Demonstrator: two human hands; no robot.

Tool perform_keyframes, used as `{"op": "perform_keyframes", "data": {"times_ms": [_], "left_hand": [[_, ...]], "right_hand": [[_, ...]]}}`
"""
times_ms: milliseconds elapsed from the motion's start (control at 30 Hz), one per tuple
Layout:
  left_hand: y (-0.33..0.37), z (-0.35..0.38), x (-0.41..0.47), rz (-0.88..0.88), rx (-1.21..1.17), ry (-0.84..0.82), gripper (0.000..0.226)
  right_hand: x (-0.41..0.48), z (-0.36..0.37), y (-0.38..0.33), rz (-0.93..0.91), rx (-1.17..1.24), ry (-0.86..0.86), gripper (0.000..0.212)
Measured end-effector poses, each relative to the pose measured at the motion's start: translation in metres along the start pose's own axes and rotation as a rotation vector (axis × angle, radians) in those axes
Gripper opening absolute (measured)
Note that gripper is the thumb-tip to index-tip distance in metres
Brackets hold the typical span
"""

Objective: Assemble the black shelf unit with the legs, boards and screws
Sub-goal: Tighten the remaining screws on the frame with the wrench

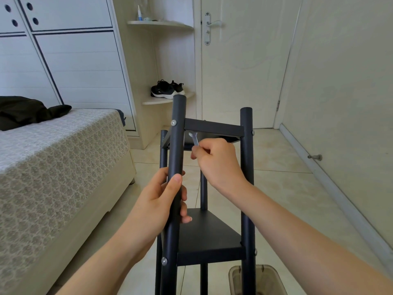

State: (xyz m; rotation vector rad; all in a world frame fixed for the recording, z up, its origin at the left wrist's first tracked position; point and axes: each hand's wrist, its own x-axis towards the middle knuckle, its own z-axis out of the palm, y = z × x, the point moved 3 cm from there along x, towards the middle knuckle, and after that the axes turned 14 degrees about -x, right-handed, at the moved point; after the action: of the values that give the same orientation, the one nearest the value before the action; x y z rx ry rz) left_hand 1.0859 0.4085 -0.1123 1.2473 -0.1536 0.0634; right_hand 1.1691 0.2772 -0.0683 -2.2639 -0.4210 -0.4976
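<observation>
The black shelf unit (212, 237) is held up in front of me, its round legs pointing away. Two black boards sit between the legs, one far (213, 127) and one near. My left hand (163, 201) grips the near-left leg (177, 145) around its middle. My right hand (217, 160) pinches a small silver wrench (194, 139), whose head reaches under the far board beside that leg. Silver screw heads show on the legs, one (173, 123) at the far board and one (164, 261) at the near board.
A bed (53, 167) with a patterned cover stands at the left, a dark garment (27, 111) on it. A clear plastic bin (258, 279) sits on the tiled floor under the unit. A closed door (244, 60), corner shelves with black shoes (167, 89), and a wall lie ahead.
</observation>
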Motion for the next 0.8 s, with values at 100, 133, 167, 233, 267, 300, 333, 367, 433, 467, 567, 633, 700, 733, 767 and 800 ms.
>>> {"op": "perform_keyframes", "data": {"times_ms": [100,133,167,233,267,300,333,367,433,467,567,633,700,733,767,800], "left_hand": [[0.000,0.001,0.000,0.002,-0.004,-0.006,0.034],[0.000,0.001,0.000,0.003,-0.005,-0.007,0.034],[0.000,0.001,-0.001,0.002,-0.005,-0.008,0.035],[0.000,0.001,-0.001,-0.002,-0.006,-0.013,0.035],[0.000,0.002,-0.001,-0.003,-0.007,-0.016,0.033],[0.000,0.003,-0.001,-0.003,-0.009,-0.020,0.032],[0.001,0.003,-0.001,-0.003,-0.011,-0.022,0.031],[0.001,0.003,-0.001,-0.003,-0.014,-0.023,0.030],[0.001,0.003,-0.001,-0.004,-0.017,-0.027,0.030],[0.001,0.003,-0.001,-0.005,-0.017,-0.028,0.032],[0.001,0.003,-0.001,-0.006,-0.016,-0.033,0.035],[0.001,0.002,-0.001,-0.010,-0.020,-0.037,0.033],[0.001,0.001,-0.001,-0.012,-0.021,-0.038,0.036],[0.001,0.001,-0.001,-0.012,-0.021,-0.038,0.038],[0.001,0.001,-0.001,-0.013,-0.020,-0.040,0.038],[0.001,0.001,-0.001,-0.013,-0.018,-0.044,0.038]], "right_hand": [[0.000,-0.006,-0.001,-0.006,0.016,0.010,0.031],[0.000,-0.006,-0.002,-0.011,0.015,0.007,0.031],[0.000,-0.007,-0.003,-0.015,0.010,0.006,0.032],[0.001,-0.007,-0.006,-0.024,0.000,0.011,0.033],[0.001,-0.007,-0.007,-0.029,-0.003,0.014,0.033],[0.002,-0.007,-0.008,-0.035,-0.004,0.016,0.034],[0.002,-0.007,-0.009,-0.040,-0.005,0.019,0.035],[0.003,-0.006,-0.010,-0.042,-0.007,0.023,0.036],[0.005,-0.005,-0.011,-0.044,-0.013,0.033,0.039],[0.006,-0.005,-0.011,-0.042,-0.019,0.036,0.042],[0.009,-0.003,-0.010,-0.041,-0.030,0.047,0.055],[0.008,-0.001,-0.010,-0.051,-0.035,0.067,0.061],[0.007,0.001,-0.010,-0.065,-0.050,0.078,0.055],[0.006,0.003,-0.010,-0.069,-0.056,0.079,0.048],[0.006,0.004,-0.010,-0.068,-0.060,0.078,0.042],[0.006,0.005,-0.010,-0.067,-0.060,0.079,0.038]]}}
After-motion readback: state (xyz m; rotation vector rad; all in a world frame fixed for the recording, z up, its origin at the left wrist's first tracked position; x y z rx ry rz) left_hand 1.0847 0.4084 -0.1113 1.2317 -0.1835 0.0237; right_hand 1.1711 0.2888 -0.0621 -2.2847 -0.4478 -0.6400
